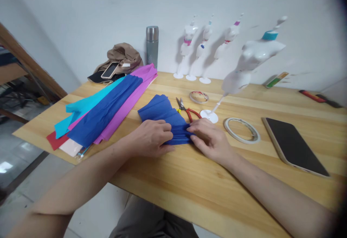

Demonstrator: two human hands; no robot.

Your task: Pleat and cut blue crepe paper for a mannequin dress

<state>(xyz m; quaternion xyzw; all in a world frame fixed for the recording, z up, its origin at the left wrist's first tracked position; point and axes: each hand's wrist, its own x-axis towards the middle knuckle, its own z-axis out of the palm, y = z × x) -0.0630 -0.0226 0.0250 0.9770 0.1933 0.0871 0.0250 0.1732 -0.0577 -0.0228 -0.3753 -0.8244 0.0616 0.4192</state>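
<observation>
A dark blue pleated sheet of crepe paper [162,112] lies fanned out on the wooden table [189,180]. My left hand [151,137] pinches its gathered near end from the left, fingers curled on the folds. From the right, my right hand [210,138] presses the same gathered end, fingertips on the paper. Both hands meet at the narrow end of the fan.
Long cyan, blue, purple and red paper sheets [105,108] lie at left. Red-handled pliers [188,111], tape rolls [242,129], [198,96], a phone [294,146] and a white mini mannequin [244,68] stand nearby. Three more mannequins [206,46], a flask [152,46] and a bag [120,61] line the wall.
</observation>
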